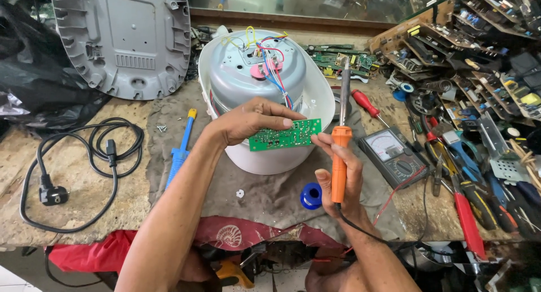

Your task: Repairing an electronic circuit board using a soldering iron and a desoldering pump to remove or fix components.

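Observation:
My left hand [253, 120] pinches a small green circuit board [285, 135] by its left end and holds it in front of an upturned white rice cooker [265, 89]. The cooker's grey metal base faces up, with red, blue and yellow wires on top. My right hand [341, 176] grips an orange-handled soldering iron [340, 151] upright, its tip pointing away from me. A finger of that hand touches the board's right edge. The iron's black cord runs down off the bench.
A grey plastic base cover [127, 38] leans at the back left. A black power cord [84, 162], blue desoldering pump [180, 151], blue solder spool [311, 195] and analog multimeter [393, 155] lie on the bench. Screwdrivers, pliers and circuit boards [473, 49] crowd the right side.

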